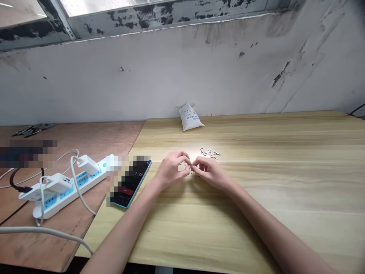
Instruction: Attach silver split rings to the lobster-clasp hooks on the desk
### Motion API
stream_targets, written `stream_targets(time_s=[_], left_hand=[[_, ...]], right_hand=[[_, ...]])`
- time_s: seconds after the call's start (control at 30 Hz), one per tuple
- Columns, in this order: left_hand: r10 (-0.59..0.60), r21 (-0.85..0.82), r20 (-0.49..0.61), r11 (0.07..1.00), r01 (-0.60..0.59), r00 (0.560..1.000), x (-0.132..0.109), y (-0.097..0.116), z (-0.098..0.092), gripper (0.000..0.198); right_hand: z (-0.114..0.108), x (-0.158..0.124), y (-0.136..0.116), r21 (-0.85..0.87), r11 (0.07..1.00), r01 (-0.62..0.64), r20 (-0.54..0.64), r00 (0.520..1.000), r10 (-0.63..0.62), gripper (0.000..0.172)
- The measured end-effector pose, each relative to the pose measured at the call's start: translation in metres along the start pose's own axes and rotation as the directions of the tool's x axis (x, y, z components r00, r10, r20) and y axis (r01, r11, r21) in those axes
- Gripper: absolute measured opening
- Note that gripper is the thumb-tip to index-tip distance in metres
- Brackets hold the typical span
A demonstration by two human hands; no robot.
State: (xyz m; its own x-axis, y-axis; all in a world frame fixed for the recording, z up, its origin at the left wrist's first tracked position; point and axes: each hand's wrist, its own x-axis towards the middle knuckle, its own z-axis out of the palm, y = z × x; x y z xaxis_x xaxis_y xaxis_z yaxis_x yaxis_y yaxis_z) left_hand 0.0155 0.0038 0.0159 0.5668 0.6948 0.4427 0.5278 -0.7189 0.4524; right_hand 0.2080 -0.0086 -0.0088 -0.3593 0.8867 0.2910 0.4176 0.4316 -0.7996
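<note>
My left hand [173, 167] and my right hand [210, 172] meet above the light wood table, thumbs and forefingers pinched together. A small metal ring [192, 171] shows just below the touching fingertips, and both hands grip it. Whether another part is joined to it is too small to tell. Just beyond my right hand lies a loose group of silver lobster clasps [204, 152]. A few more small metal rings [185, 164] are partly visible behind the fingers of my left hand.
A white printed packet [190, 117] stands near the wall. Left of my forearm lies a phone [132, 184] with its screen lit. Farther left, a white power strip [76, 186] with chargers and cables rests on a brown board [71, 137]; dark tools [32, 130] lie behind.
</note>
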Motion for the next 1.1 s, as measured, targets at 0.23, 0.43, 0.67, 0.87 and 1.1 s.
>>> stream_targets(time_s=[0.23, 0.43, 0.67, 0.87, 1.1], left_hand=[[0.096, 0.168, 0.005, 0.981, -0.096, 0.995, -0.0011, -0.0030, 0.0018, 0.007], [0.125, 0.125, -0.029, 0.985, -0.120, 0.992, -0.0014, -0.0046, 0.0021, 0.006], [0.143, 0.165, -0.058, 0.977, -0.132, 0.988, 0.0002, -0.0041, -0.0015, 0.006], [0.242, 0.334, -0.054, 0.919, -0.211, 0.969, 0.0002, -0.0059, 0.0019, 0.009], [-0.046, 0.080, -0.128, 0.995, 0.057, 0.991, 0.0002, 0.0011, -0.0004, 0.007]], right_hand=[[-0.0038, -0.0006, 0.0011, 0.088, 0.994, -0.061, 0.040, 0.998, 0.057, 0.004], [-0.0030, -0.0008, -0.0060, 0.093, 0.996, -0.018, 0.076, 0.997, 0.011, 0.012], [-0.0050, -0.0015, -0.0004, 0.138, 0.988, -0.071, 0.132, 0.990, 0.053, 0.023], [-0.0090, -0.0006, 0.0027, 0.239, 0.958, -0.156, 0.187, 0.976, 0.112, 0.032], [-0.0083, -0.0019, -0.0019, 0.098, 0.993, -0.071, 0.123, 0.991, 0.059, 0.030]])
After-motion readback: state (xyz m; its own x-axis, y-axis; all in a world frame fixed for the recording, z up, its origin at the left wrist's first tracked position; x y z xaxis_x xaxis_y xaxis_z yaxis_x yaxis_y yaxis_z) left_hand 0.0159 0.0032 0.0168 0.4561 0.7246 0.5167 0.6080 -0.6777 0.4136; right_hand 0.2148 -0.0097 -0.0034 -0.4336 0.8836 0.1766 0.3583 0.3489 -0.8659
